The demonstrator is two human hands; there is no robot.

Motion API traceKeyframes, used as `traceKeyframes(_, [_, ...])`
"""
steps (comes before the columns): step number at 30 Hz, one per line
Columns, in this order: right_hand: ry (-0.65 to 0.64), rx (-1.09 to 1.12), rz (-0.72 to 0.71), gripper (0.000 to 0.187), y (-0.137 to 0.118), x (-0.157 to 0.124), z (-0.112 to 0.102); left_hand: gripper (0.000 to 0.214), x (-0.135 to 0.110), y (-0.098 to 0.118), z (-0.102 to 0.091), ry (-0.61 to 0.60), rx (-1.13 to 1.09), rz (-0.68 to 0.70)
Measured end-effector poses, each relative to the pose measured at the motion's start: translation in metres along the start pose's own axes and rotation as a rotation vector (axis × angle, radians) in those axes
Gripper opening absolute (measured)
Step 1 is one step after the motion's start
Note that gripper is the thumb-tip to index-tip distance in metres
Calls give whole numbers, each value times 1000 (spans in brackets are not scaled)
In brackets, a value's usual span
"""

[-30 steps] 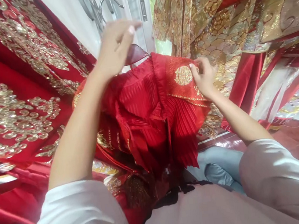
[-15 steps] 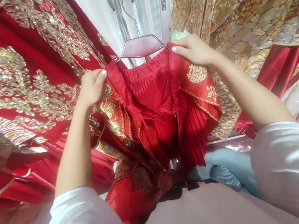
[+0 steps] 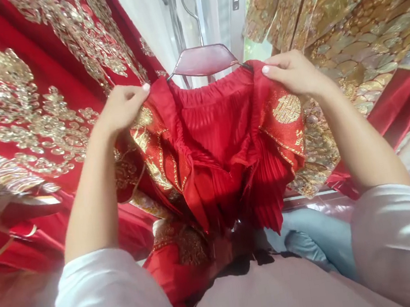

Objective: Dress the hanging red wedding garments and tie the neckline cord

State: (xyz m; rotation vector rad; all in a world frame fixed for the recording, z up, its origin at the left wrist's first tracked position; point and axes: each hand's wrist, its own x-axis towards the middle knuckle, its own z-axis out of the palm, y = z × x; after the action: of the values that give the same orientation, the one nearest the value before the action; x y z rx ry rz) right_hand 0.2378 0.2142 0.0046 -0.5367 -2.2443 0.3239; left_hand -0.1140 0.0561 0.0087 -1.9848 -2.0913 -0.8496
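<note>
meanwhile, embroidered red gowns (image 3: pixel 32 122) flank a pleated red skirt (image 3: pixel 222 141), its waistband already on the hanger (image 3: pixel 204 61) by the window; left hand (image 3: pixel 122 109) and right hand (image 3: pixel 293 74) each pinch a waistband end, apparently evening it.

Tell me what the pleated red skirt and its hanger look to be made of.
Pleated red skirt: seemingly a satin-like woven cloth, from its soft sheen and crisp narrow pleats; gold panels look embroidered or brocaded. Hanger: glossy reddish body, maybe plastic or lacquered wood, with a thin metal hook. Left hand and right hand grip the waistband.
</note>
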Motion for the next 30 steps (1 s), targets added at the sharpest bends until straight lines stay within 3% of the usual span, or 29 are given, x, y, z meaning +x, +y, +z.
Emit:
traceKeyframes(3, [-73,70,11,51,-2,2,-7,60,-8,4,-5,45,142,34])
traceKeyframes(9, [-118,107,138,48,-4,18,-6,74,24,-17,16,-219,-218,-117])
traceKeyframes(10, [-103,83,146,46,-3,20,-7,74,27,-19,20,-236,-256,-115])
traceKeyframes(12, [46,-27,85,40,-4,15,-9,73,26,-16,24,-204,-268,-67])
traceKeyframes(14, [285,-211,-22,33,-11,-6,-5,70,11,-7,26,-42,-204,6])
traceKeyframes(16, [541,-394,-93,29,-24,-44,10,65,-15,4,30,252,-79,79])
traceKeyframes(18, [767,-462,-151,20,-41,-96,42,53,-48,16,39,574,43,127])
traceKeyframes(20, [644,-435,-178,25,-54,-149,88,38,-84,28,57,759,96,181])
traceKeyframes(22, [325,-387,50,28,-58,-188,140,22,-117,39,81,793,93,254])
traceKeyframes(23, [176,-351,215,23,-56,-200,164,14,-131,44,94,759,84,305])
traceKeyframes(24, [104,-307,368,19,-53,-206,186,10,-144,48,108,716,62,350])
traceKeyframes(26, [40,-261,610,28,-41,-203,216,11,-166,55,135,596,-10,394])
traceKeyframes(28, [27,-207,703,29,-32,-192,230,18,-185,61,161,420,-59,364])
traceKeyframes(30, [2,-102,675,25,-30,-183,233,26,-199,65,185,177,-31,277])
